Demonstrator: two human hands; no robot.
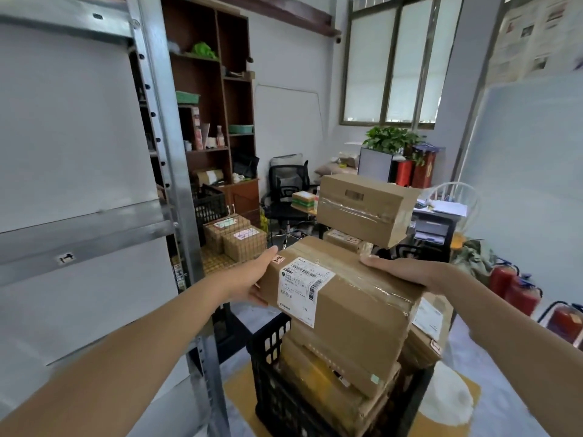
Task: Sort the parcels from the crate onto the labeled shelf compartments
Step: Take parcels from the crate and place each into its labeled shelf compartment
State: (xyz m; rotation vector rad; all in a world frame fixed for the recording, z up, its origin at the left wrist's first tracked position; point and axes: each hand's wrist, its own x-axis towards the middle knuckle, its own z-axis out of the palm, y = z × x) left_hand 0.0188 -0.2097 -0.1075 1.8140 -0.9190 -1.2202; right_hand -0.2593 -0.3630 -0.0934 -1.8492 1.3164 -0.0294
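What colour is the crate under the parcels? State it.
Black, with a lattice wall: the crate shows best in the head view.

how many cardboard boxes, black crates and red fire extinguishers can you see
brown cardboard boxes: at least 7, e.g. the labelled one held in both hands
black plastic crates: 2
red fire extinguishers: 3
total: at least 12

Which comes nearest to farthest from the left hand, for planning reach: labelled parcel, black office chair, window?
1. Labelled parcel, gripped by the left hand.
2. Black office chair, behind, mid-room.
3. Window, back wall, upper right.
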